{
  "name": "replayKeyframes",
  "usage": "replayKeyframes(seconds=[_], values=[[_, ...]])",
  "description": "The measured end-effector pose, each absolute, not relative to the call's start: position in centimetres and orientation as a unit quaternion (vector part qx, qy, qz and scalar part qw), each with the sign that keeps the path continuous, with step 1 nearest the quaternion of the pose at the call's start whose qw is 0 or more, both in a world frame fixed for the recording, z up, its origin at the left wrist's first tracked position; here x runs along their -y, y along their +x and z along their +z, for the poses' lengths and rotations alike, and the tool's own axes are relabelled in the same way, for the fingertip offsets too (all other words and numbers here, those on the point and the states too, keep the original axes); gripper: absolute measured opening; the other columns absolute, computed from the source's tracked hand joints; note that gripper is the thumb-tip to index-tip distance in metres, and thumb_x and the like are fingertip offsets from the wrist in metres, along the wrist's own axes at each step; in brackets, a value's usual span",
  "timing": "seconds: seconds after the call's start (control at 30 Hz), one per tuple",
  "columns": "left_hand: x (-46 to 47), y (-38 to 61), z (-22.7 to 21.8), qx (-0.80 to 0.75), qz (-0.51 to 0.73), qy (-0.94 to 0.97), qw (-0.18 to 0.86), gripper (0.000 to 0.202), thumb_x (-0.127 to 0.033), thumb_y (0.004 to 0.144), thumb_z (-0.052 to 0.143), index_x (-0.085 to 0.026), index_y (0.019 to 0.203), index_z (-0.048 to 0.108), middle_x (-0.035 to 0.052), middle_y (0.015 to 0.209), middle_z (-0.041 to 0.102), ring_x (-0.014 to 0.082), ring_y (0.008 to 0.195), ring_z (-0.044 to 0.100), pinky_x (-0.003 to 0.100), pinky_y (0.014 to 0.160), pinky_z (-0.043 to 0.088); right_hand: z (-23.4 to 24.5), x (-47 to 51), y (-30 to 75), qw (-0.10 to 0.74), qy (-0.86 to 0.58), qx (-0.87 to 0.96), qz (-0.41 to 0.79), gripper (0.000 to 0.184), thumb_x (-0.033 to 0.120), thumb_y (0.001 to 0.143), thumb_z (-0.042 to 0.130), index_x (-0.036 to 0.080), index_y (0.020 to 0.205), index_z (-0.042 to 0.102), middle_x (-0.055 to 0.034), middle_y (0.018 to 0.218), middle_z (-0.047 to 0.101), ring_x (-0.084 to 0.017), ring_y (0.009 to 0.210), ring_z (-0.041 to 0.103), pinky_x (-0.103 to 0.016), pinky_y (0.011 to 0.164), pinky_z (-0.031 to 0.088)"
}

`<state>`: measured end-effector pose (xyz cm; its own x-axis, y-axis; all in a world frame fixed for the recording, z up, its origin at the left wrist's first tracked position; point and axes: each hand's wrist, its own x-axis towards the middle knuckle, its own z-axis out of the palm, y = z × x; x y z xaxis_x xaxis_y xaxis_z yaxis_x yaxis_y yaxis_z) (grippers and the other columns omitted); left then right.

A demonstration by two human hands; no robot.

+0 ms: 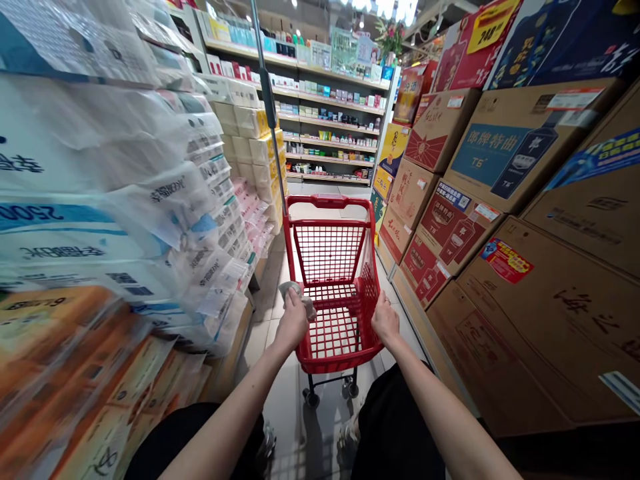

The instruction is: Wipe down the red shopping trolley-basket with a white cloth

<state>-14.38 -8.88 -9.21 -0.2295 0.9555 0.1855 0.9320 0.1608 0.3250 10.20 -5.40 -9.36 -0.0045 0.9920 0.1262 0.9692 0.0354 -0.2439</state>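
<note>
Fingers of my left hand (pixel 296 319) are bunched tight on a crumpled grey-green cloth (pixel 291 288), right at the left rim of the basket; whether the cloth presses on the plastic, I can't tell. Those of my right hand (pixel 386 323) are curled closed around the right rim, with nothing else in them that shows.

Far left, orange packs (pixel 55 307) lie low beside a tall, blurred stack of plastic-wrapped white paper packs (pixel 75 173). Beyond that stands a pile of yellow-and-white packs (pixel 257 150), then a thin pole (pixel 269 100) rising from the cart's far left corner; I can't make out whether it is fixed there. Between my arms, just ahead of my feet, is the red plastic shopping cart (pixel 334 363), its grid basket upright on small wheels (pixel 311 398). Past it, cosmetics shelves (pixel 305 66) cross the end of the aisle. To the right, liquor cartons (pixel 500 147) are piled high, a yellow price card (pixel 493 30) on top.

By my reckoning I'm mid-job: cloth in hand, cart held. How much of it is done, and how much is left, doesn't show.
</note>
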Motion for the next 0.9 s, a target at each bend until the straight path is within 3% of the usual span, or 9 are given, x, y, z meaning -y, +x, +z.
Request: replayKeyframes(seconds=[0.17,0.3,0.5,0.63,0.9], values=[[13.0,-12.4,-9.9,-0.733,0.157,0.662,0.009,0.076,-0.006,0.075,0.04,-0.002,0.144,0.009,0.0303,0.149,0.007,0.0363,0.133,0.03,0.036,0.085,0.049,-9.5,5.8,10.7,0.118,-0.7,0.703,0.045,0.063,0.009,0.086,0.034,0.011,0.144,0.011,-0.0176,0.112,0.057,-0.022,0.088,0.064,-0.029,0.07,0.047],[14.9,-11.5,-10.4,-0.738,0.14,0.659,0.013,0.073,-0.003,0.079,0.034,-0.006,0.145,0.005,0.028,0.15,0.002,0.0337,0.13,0.035,0.033,0.081,0.051,-9.8,5.9,11.2,0.134,-0.691,0.709,0.041,0.065,0.01,0.086,0.035,0.013,0.145,0.007,-0.0158,0.113,0.057,-0.021,0.087,0.064,-0.029,0.07,0.046],[14.9,-10.6,-10.9,-0.739,0.166,0.653,-0.019,0.069,0.0,0.078,0.032,-0.004,0.144,0.012,0.0279,0.15,0.007,0.0348,0.134,0.029,0.034,0.082,0.052,-9.8,5.1,11.8,0.135,-0.687,0.712,0.057,0.067,0.011,0.087,0.036,0.016,0.146,0.005,-0.0143,0.108,0.059,-0.021,0.087,0.063,-0.029,0.072,0.045],[13.7,-10.6,-10.3,-0.742,0.179,0.645,-0.048,0.066,-0.004,0.079,0.036,-0.003,0.143,0.02,0.0275,0.149,0.013,0.0348,0.132,0.033,0.034,0.08,0.053,-9.6,4.3,11.1,0.127,-0.693,0.708,0.041,0.066,0.009,0.087,0.035,0.017,0.146,0.008,-0.0145,0.11,0.059,-0.02,0.087,0.063,-0.028,0.072,0.045],[11.7,-12.4,-10.0,-0.739,0.163,0.646,-0.103,0.052,-0.006,0.083,0.034,0.003,0.134,0.038,0.0286,0.146,0.022,0.0369,0.131,0.034,0.042,0.092,0.048,-10.0,3.3,9.2,0.118,-0.688,0.716,0.019,0.072,0.011,0.084,0.04,0.012,0.147,0.004,-0.02,0.121,0.051,-0.02,0.087,0.063,-0.027,0.07,0.047]])
